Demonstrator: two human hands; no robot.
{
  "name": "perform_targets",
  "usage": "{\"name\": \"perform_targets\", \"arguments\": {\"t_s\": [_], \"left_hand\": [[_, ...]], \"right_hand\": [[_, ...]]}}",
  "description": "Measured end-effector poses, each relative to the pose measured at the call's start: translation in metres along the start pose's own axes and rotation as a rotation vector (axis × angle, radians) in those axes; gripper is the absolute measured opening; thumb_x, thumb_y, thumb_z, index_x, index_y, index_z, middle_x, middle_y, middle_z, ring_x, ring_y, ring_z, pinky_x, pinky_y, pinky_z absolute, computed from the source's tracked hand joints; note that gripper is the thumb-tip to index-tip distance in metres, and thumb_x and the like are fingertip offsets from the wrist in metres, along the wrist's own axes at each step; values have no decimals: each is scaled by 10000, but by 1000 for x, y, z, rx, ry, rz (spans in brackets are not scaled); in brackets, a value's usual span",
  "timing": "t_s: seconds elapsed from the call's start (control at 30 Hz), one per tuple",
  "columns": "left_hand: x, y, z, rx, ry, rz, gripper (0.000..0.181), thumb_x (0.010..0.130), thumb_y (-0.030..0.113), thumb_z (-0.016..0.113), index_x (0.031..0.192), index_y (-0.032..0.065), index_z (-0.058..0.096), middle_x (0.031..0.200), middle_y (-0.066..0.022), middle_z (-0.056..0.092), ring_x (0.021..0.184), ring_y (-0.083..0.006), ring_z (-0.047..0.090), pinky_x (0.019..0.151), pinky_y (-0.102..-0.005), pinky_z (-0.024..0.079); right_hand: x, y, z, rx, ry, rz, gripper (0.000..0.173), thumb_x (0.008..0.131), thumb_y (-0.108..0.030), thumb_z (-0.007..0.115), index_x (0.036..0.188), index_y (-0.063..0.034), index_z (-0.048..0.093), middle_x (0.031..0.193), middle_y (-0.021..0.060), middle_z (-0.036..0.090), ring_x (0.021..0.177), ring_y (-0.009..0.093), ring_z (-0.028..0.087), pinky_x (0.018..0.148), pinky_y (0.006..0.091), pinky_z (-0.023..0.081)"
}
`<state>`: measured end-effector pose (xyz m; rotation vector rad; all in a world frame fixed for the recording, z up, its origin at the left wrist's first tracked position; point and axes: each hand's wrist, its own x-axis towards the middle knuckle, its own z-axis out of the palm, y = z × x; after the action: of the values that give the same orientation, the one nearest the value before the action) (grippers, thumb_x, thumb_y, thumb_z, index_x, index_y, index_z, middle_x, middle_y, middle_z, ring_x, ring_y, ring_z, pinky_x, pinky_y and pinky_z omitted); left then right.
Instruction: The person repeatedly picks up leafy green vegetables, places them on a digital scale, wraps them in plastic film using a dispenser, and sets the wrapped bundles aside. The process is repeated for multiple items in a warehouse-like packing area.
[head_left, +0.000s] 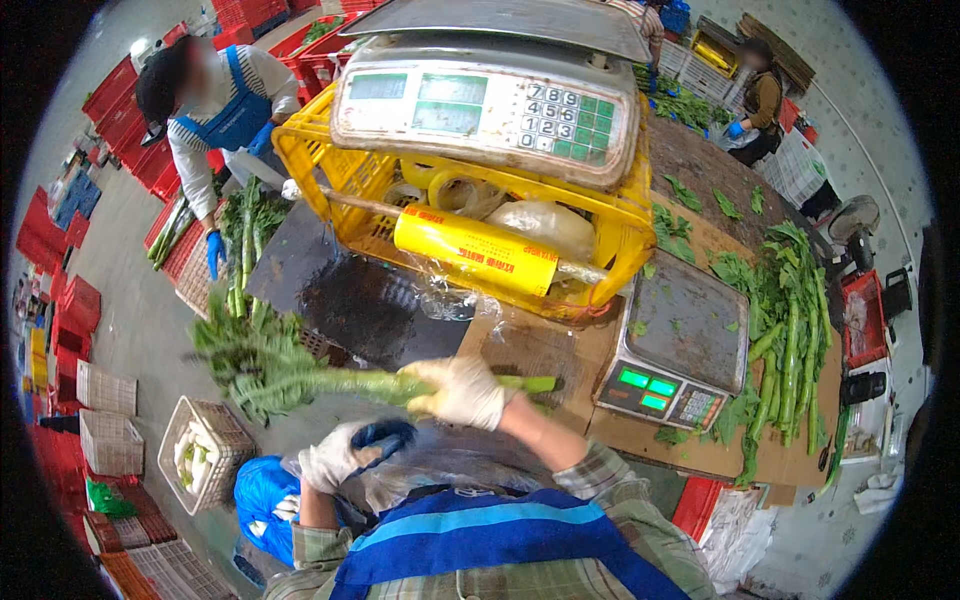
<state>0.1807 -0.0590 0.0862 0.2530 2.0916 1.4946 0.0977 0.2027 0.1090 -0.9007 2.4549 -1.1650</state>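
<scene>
My right hand (459, 391), in a pale glove, grips a bunch of long green leafy stalks (352, 382) held sideways, its blurred leaves to the left and cut ends to the right. Below the bunch is my left hand (352, 454), in a white glove with dark blue fingers; it is apart from the stalks, and I cannot tell whether it holds anything. A roll of yellow printed tape or film (476, 250) sits on a rod across the front of a yellow plastic crate (349, 217), with clear film hanging below it. More leafy stalks (791, 352) lie at the right.
A small digital scale (686, 330) stands right of the crate; a larger scale (487, 112) rests on top. Across the table at left, a person in a blue apron (225, 112) handles stalks. A white basket of pale vegetables (199, 450) and a blue bag (264, 499) are at lower left.
</scene>
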Motion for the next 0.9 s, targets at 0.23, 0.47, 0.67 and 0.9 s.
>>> {"name": "perform_targets", "arguments": {"t_s": [0.23, 0.47, 0.67, 0.9], "left_hand": [[83, -12, 2, -737, 512, 286, 524, 948, 193, 624, 1404, -15, 471, 1365, -148, 539, 1233, -219, 527, 1071, -378, 410], [113, -28, 12, -512, 536, 285, 443, 1072, 290, 437, 1450, 59, 448, 1380, -82, 538, 1204, -202, 550, 1057, -371, 438], [117, -7, 4, -930, 520, 324, 424, 1055, 279, 478, 1436, 96, 450, 1320, -86, 558, 1195, -233, 555, 1014, -405, 484], [90, -10, -37, -582, 803, 441, 497, 917, 151, 688, 1356, 67, 469, 1218, -79, 561, 1085, -233, 579, 925, -411, 515]], "right_hand": [[24, 58, -33, 330, -42, 23, 542, 979, -508, 562, 1306, -77, 608, 1199, 120, 687, 1103, 214, 647, 974, 334, 487], [-10, 21, -5, -285, 257, 33, 1055, 736, -303, 809, 1563, -74, 194, 1081, 203, 644, 929, 362, 655, 799, 445, 531], [-66, 116, 28, -364, 394, 211, 582, 812, -226, 772, 1335, -79, 564, 1034, 162, 684, 906, 351, 674, 783, 405, 540], [17, 8, 50, -55, 457, 127, 620, 773, -204, 783, 1343, -126, 552, 1109, 153, 674, 991, 326, 668, 853, 402, 543]]}}
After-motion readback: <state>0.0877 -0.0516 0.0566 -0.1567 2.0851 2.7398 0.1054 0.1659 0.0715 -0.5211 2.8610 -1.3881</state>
